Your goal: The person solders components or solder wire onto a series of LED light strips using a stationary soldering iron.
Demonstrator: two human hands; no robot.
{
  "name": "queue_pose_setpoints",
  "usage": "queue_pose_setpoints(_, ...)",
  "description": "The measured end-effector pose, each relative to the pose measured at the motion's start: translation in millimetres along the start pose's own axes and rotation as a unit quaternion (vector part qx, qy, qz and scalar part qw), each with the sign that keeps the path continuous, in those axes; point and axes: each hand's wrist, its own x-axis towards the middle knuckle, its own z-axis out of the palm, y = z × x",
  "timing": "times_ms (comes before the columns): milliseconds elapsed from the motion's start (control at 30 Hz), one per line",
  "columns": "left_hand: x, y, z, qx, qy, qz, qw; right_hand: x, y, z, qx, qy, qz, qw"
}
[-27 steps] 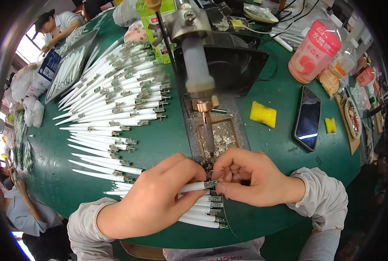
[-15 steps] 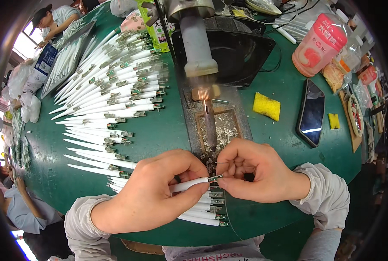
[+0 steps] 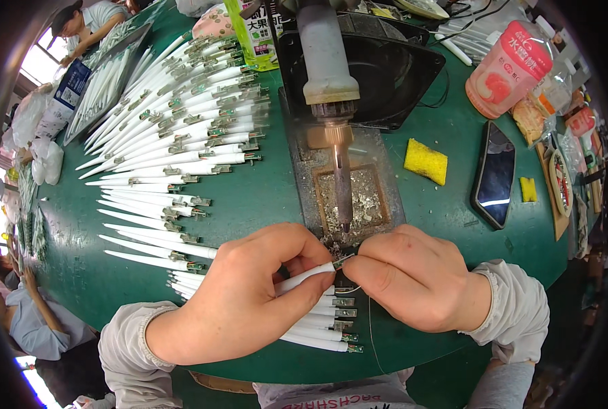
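My left hand [image 3: 249, 293] is closed round a white pen-shaped casing [image 3: 305, 278], with a small green circuit board [image 3: 338, 263] sticking out of its end. At that board end, my right hand [image 3: 416, 278] is closed in a pinch on a thin wire [image 3: 371, 327] that trails down from the fingers toward the table's front edge. The fingers hide the wire's upper part. Just above both hands, a soldering iron [image 3: 343, 184] hangs tip down over a metal tray [image 3: 384, 201] littered with solder bits. The iron's tip is apart from the board.
Rows of similar white casings [image 3: 174, 150] fan out on the green table [image 3: 72, 225] at left; more lie under my hands. To the right are a yellow sponge [image 3: 425, 162], a phone [image 3: 493, 176] and a pink bottle [image 3: 508, 71]. A black fan-like housing [image 3: 399, 75] stands behind the iron.
My right hand has turned and its fingers have folded in closer to the board end. The casing is slightly more tilted, and the view has shifted a little.
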Motion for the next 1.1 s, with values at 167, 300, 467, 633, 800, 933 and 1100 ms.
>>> queue_pose_setpoints(167, 0.6, -0.5, 1.6, -0.020, 0.005, -0.010, 1.000, -0.2, 0.2, 1.0, -0.026, 0.002, -0.016, 1.000)
queue_pose_setpoints(300, 1.2, -1.9, 2.3, 0.002, 0.012, 0.008, 1.000, -0.3, -1.5, 0.9, -0.034, -0.004, -0.001, 0.999)
queue_pose_setpoints(467, 3.1, -5.7, 2.9, 0.050, 0.031, 0.047, 0.997, -0.8, -2.2, 3.0, -0.047, -0.005, 0.005, 0.999)
queue_pose_setpoints(633, 3.8, -7.5, 4.1, 0.113, 0.056, 0.114, 0.985, -1.0, -2.1, 4.1, -0.047, -0.009, 0.002, 0.999)
queue_pose_setpoints(800, 3.7, -6.0, 3.5, 0.153, 0.067, 0.136, 0.977, 0.2, -0.7, 4.9, -0.018, 0.002, 0.014, 1.000)
queue_pose_setpoints(933, 4.7, -6.4, 4.3, 0.105, 0.060, 0.111, 0.986, 0.7, -1.2, 4.1, -0.014, -0.010, 0.003, 1.000)
queue_pose_setpoints(1100, 5.0, -8.1, 4.6, 0.115, 0.070, 0.124, 0.983, 0.9, -1.7, 7.4, -0.026, -0.009, 0.013, 1.000)
